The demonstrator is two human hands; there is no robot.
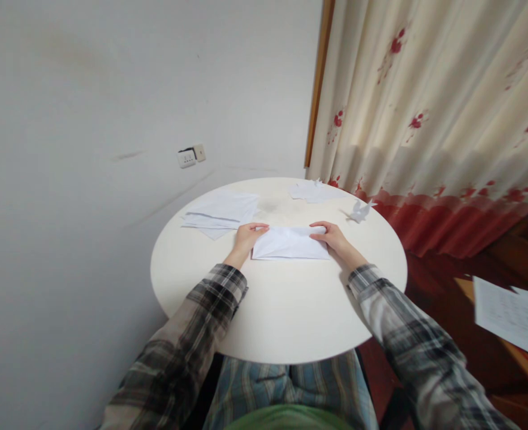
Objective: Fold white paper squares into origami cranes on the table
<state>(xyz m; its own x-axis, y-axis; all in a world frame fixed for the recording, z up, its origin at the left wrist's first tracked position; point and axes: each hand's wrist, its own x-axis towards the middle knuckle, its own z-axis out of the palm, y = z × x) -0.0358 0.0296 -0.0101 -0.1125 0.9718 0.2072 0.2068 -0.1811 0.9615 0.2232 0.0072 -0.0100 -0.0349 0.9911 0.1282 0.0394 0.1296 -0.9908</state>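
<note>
A folded sheet of white paper (289,245) lies on the round white table (286,316), its long side running left to right. My left hand (248,236) grips its upper left corner, thumb and fingers pressed together there. At the upper right corner my right hand (332,236) holds the same sheet, fingers on top along the far edge. The paper's near edge shows more than one layer and rests at the table's middle.
Back left on the table is a stack of white paper (228,206). More paper (313,191) lies at the back right, near a folded paper crane (359,211). A wall with a socket (186,158) stands left, a curtain (429,119) right. Printed sheets (510,316) lie at lower right.
</note>
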